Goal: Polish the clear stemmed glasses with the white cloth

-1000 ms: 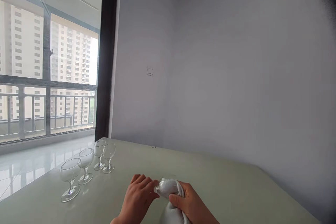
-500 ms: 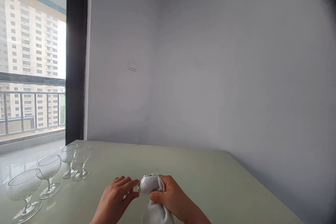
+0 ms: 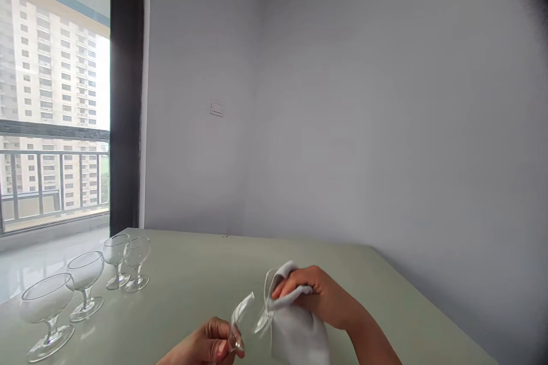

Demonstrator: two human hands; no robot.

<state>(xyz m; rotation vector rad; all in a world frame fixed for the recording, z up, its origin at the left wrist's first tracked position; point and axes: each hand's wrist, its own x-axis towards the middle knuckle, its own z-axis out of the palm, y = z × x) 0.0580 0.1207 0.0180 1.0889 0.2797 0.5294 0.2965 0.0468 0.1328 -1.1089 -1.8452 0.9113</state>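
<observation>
Head view: the left hand [image 3: 203,345] has its fingers closed on one end of a clear glass [image 3: 242,309], held tilted above the green surface [image 3: 192,276]. The right hand [image 3: 327,296] grips a white cloth [image 3: 298,333], its fingers partly covered by the folds. The cloth appears to meet the rim of the held glass, though the transparent outline is faint there. Four stemmed glasses [image 3: 48,301] stand upright at the left side of the surface.
</observation>
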